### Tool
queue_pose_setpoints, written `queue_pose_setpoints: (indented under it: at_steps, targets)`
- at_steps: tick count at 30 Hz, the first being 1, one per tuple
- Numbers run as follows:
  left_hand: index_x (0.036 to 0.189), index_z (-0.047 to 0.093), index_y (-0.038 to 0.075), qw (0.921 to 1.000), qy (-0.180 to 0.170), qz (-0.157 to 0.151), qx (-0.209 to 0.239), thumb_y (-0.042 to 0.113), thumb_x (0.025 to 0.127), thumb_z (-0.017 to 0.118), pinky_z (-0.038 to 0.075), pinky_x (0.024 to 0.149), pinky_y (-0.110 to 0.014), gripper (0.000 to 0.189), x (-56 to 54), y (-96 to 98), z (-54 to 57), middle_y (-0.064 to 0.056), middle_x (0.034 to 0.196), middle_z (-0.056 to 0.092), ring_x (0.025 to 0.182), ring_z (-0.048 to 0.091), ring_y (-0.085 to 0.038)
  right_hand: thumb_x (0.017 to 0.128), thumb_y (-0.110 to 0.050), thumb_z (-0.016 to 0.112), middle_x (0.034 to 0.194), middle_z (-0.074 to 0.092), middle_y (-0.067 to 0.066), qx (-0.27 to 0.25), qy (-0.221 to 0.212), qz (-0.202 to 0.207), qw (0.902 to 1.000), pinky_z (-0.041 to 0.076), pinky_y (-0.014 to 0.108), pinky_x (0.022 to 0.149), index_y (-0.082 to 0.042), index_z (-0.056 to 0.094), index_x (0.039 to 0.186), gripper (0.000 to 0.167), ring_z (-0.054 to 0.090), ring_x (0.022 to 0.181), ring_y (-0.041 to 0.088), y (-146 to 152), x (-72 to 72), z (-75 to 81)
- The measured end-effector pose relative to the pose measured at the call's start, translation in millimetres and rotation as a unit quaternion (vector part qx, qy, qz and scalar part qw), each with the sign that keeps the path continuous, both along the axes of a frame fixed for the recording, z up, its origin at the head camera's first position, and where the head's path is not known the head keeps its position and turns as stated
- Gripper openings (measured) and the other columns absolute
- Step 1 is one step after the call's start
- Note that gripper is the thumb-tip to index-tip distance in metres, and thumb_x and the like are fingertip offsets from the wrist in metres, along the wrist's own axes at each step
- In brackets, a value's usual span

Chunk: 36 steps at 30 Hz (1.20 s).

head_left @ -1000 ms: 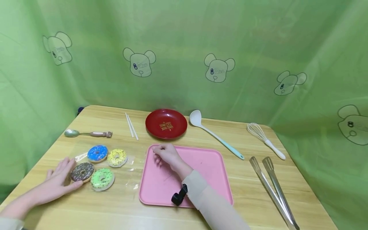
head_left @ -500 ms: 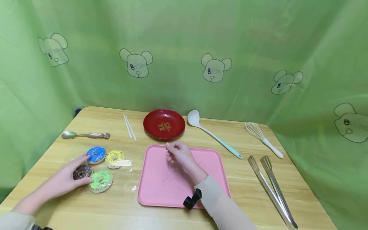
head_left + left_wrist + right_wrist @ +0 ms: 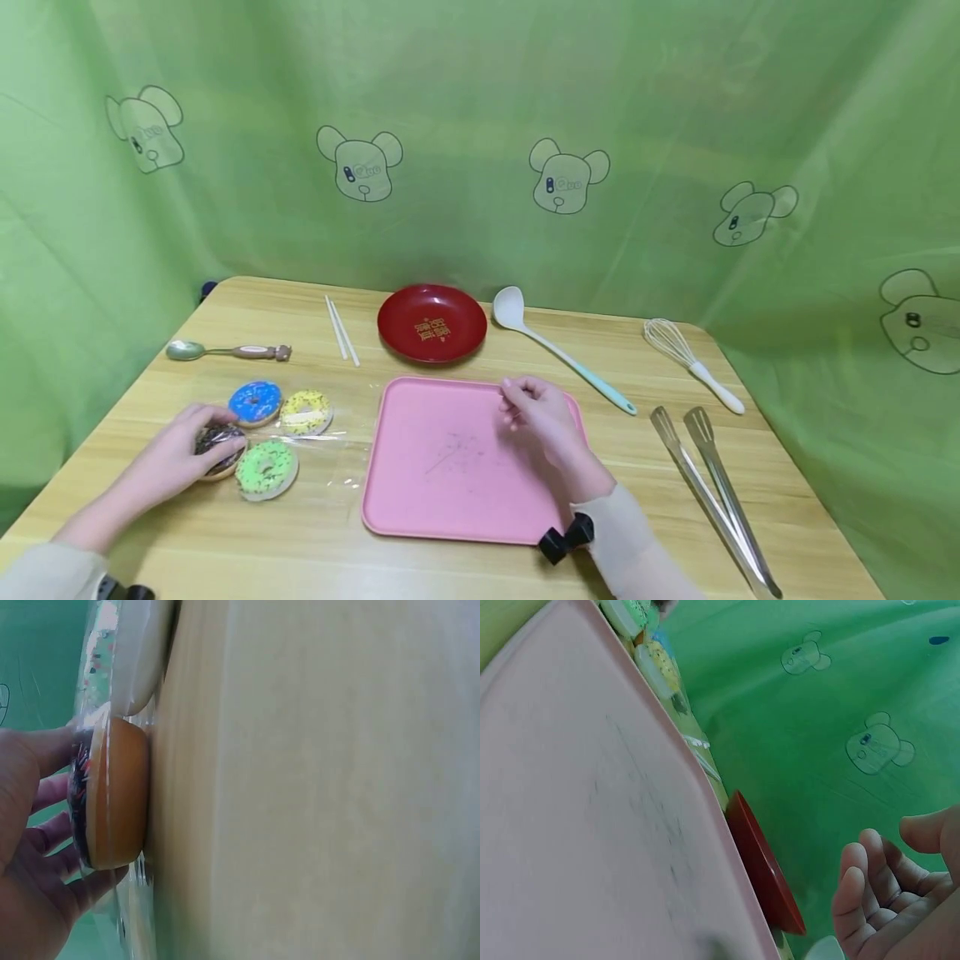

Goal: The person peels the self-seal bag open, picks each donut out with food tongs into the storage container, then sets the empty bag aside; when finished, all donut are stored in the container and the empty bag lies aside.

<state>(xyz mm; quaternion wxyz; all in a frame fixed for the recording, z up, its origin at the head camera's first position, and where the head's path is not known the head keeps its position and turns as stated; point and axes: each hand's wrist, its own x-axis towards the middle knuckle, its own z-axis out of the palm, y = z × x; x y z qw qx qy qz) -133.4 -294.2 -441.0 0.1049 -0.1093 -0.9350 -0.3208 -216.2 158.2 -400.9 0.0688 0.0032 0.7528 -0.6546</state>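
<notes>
My left hand [image 3: 174, 450] grips a donut with dark chocolate-coloured icing [image 3: 217, 436] at the table's left, fingers over its far side and thumb across its near side. In the left wrist view this donut [image 3: 124, 795] stays low by the table, with clear plastic film [image 3: 97, 705] over it. Close around it lie a blue donut [image 3: 255, 403], a yellow donut [image 3: 306, 413] and a green donut [image 3: 267, 468]. My right hand [image 3: 546, 417] hovers over the right part of a pink tray [image 3: 427, 508]. Its fingers are loosely curled and hold nothing.
Behind the tray is a red plate [image 3: 432, 325], between white chopsticks [image 3: 342, 332] and a ladle [image 3: 555, 350]. A spoon [image 3: 228, 352] lies at the back left. On the right are a whisk [image 3: 693, 367] and metal tongs [image 3: 716, 500]. A green curtain [image 3: 465, 83] encloses the table.
My left hand has moved from the chocolate donut's left side onto it, and its fingers have closed around it. My right hand has moved rightward across the tray.
</notes>
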Motion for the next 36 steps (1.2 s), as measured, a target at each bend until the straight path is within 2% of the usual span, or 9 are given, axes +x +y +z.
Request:
queue_pose_setpoints:
  at_steps: [5, 10, 12, 17, 20, 24, 26, 30, 36]
  targets:
    - [0.1, 0.06, -0.003, 0.9999, 0.002, 0.015, 0.007, 0.013, 0.085, 0.068, 0.042, 0.082, -0.056, 0.024, -4.3, 1.8, -1.2, -0.018, 0.098, 0.059, 0.094, 0.054, -0.037, 0.093, -0.014, 0.056, 0.076, 0.06, 0.011, 0.008, -0.001, -0.017, 0.9998, 0.051, 0.024, 0.056, 0.011, 0.054, 0.099, 0.026, 0.056, 0.063, 0.016, 31.5, 11.3, 1.6]
    - [0.091, 0.063, 0.004, 0.9998, 0.01, 0.018, 0.004, 0.009, 0.085, 0.066, 0.044, 0.08, -0.056, 0.008, -9.1, 1.6, -0.5, -0.014, 0.094, 0.061, 0.09, 0.056, -0.035, 0.093, -0.018, 0.057, 0.08, 0.061, 0.012, 0.024, 0.013, -0.045, 0.9986, 0.052, 0.026, 0.058, 0.011, 0.054, 0.102, 0.03, 0.058, 0.065, 0.016, 67.4, 24.8, -2.4]
    - [0.088, 0.064, 0.006, 0.9997, 0.016, 0.016, 0.001, 0.01, 0.085, 0.067, 0.045, 0.078, -0.057, 0.005, -10.1, 0.9, -1.3, -0.012, 0.092, 0.061, 0.088, 0.057, -0.033, 0.093, -0.021, 0.058, 0.081, 0.062, 0.013, 0.028, 0.034, -0.047, 0.9979, 0.053, 0.027, 0.058, 0.01, 0.054, 0.103, 0.033, 0.059, 0.066, 0.017, 88.9, 24.4, -14.8]
    - [0.083, 0.064, 0.007, 0.999, 0.041, 0.008, -0.016, 0.009, 0.084, 0.068, 0.047, 0.074, -0.052, 0.004, -9.7, 0.6, -3.8, -0.005, 0.087, 0.058, 0.082, 0.056, -0.026, 0.088, -0.034, 0.064, 0.082, 0.064, 0.009, 0.02, 0.064, -0.066, 0.9955, 0.054, 0.027, 0.056, 0.002, 0.058, 0.102, 0.04, 0.062, 0.065, 0.015, 152.6, 13.8, -62.5]
    - [0.083, 0.065, 0.011, 0.9977, 0.061, 0.01, -0.028, 0.006, 0.083, 0.068, 0.049, 0.074, -0.041, 0.006, -8.0, 1.0, -4.1, -0.002, 0.086, 0.058, 0.081, 0.055, -0.017, 0.085, -0.039, 0.066, 0.082, 0.064, 0.01, 0.022, 0.064, -0.095, 0.9931, 0.054, 0.027, 0.056, 0.001, 0.059, 0.101, 0.044, 0.062, 0.065, 0.015, 178.9, 17.0, -72.3]
    - [0.086, 0.065, 0.013, 0.9974, 0.067, 0.016, -0.022, 0.007, 0.084, 0.068, 0.046, 0.074, -0.019, 0.007, -4.9, -1.1, -2.8, 0.0, 0.089, 0.059, 0.083, 0.051, -0.004, 0.087, -0.039, 0.064, 0.086, 0.064, 0.011, 0.04, 0.044, -0.109, 0.9923, 0.054, 0.028, 0.06, 0.006, 0.055, 0.107, 0.05, 0.062, 0.068, 0.016, 199.5, 33.3, -58.7]
    - [0.088, 0.065, 0.013, 0.9976, 0.066, 0.015, -0.012, 0.007, 0.084, 0.067, 0.043, 0.076, -0.014, 0.007, -3.8, -1.7, -1.8, -0.001, 0.091, 0.06, 0.086, 0.049, 0.0, 0.087, -0.04, 0.063, 0.088, 0.064, 0.011, 0.051, 0.035, -0.115, 0.9915, 0.054, 0.028, 0.061, 0.006, 0.054, 0.11, 0.052, 0.062, 0.069, 0.016, 213.0, 39.8, -57.2]
    - [0.089, 0.065, 0.013, 0.9972, 0.073, 0.014, 0.004, 0.006, 0.085, 0.066, 0.039, 0.077, -0.011, 0.008, -2.6, -1.9, -0.3, -0.003, 0.094, 0.06, 0.089, 0.046, 0.006, 0.087, -0.036, 0.064, 0.088, 0.064, 0.007, 0.059, 0.035, -0.135, 0.9885, 0.055, 0.029, 0.06, 0.005, 0.055, 0.107, 0.046, 0.062, 0.069, 0.016, 235.3, 53.9, -52.2]
    - [0.091, 0.064, 0.01, 0.9964, 0.078, 0.015, 0.029, 0.005, 0.085, 0.066, 0.034, 0.078, -0.003, 0.008, -0.6, -3.0, 1.9, -0.005, 0.095, 0.06, 0.091, 0.043, 0.012, 0.089, -0.027, 0.064, 0.078, 0.066, -0.005, 0.094, 0.045, -0.203, 0.9736, 0.054, 0.026, 0.057, -0.004, 0.062, 0.099, 0.025, 0.062, 0.066, 0.011, 237.3, 86.4, -19.6]
